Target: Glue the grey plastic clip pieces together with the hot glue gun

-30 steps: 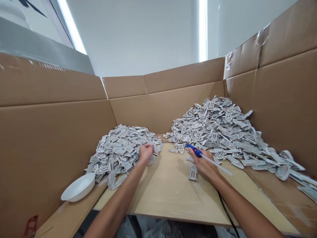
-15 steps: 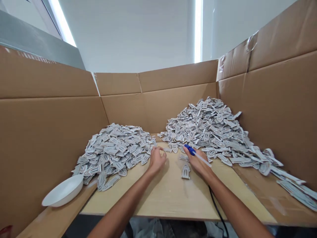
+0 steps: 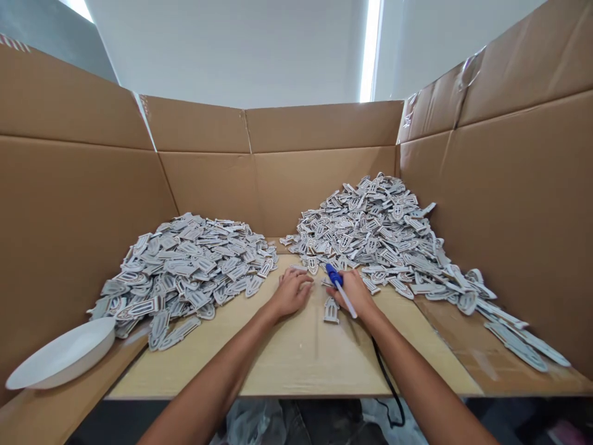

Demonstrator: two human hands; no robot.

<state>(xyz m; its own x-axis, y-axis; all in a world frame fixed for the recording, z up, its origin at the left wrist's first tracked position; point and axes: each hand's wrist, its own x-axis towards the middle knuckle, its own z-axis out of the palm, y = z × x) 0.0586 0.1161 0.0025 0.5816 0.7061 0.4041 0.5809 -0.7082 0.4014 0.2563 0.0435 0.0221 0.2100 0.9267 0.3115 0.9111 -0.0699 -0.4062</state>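
Two heaps of flat grey arch-shaped pieces with slots lie on the table, a left heap (image 3: 185, 266) and a larger right heap (image 3: 370, 228). Between them my left hand (image 3: 293, 290) rests low over the wooden board, fingers bent and apart, holding nothing visible. My right hand (image 3: 354, 293) grips a blue tool with a clear, whitish shaft (image 3: 341, 287), its shaft pointing toward me. One loose grey piece (image 3: 331, 311) lies on the board just below the fingers of my right hand. A few other pieces lie at the near edge of the right heap.
A white bowl (image 3: 62, 355) stands at the left edge. Tall cardboard walls (image 3: 208, 173) enclose the left, back and right sides. A black cable (image 3: 386, 377) hangs over the front edge beside my right forearm.
The camera view has shifted, so the heaps and bowl appear further left. My right hand has moved closer to the loose piece, and the tool's shaft now points more toward me.
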